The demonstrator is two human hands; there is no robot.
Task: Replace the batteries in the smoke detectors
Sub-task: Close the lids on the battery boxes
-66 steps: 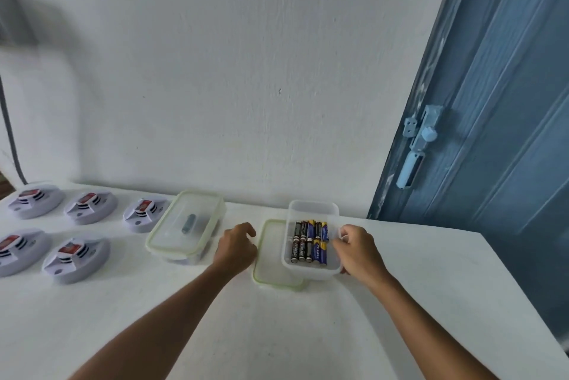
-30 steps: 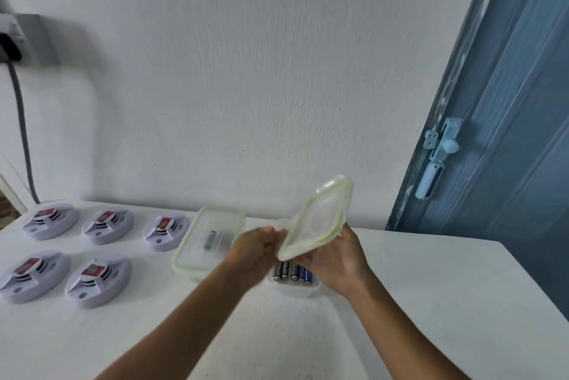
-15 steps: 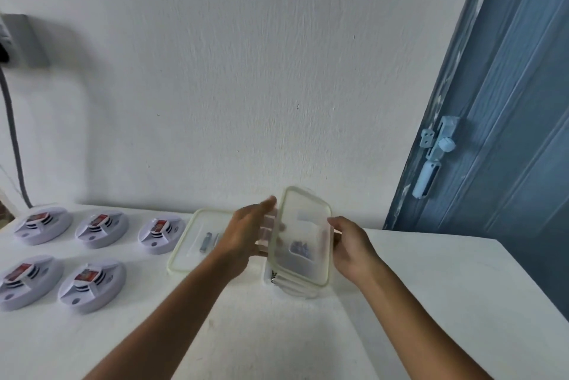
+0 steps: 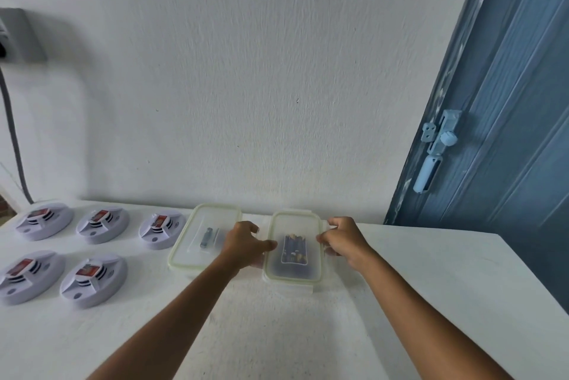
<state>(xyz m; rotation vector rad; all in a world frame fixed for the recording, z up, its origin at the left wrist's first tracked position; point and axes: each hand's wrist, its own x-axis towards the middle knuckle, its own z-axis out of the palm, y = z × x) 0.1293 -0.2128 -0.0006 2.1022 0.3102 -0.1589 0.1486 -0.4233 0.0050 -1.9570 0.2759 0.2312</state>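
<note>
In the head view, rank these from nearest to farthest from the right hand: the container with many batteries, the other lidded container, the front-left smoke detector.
From the right hand:
1. Container with many batteries, touching the hand, on its left.
2. Other lidded container, further left, beyond the left hand.
3. Front-left smoke detector, at the table's far left edge.

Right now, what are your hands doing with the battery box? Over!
Left hand and right hand grip the lid's sides. Lid sits on battery box. Five smoke detectors wait left. Nothing blocking.
</note>
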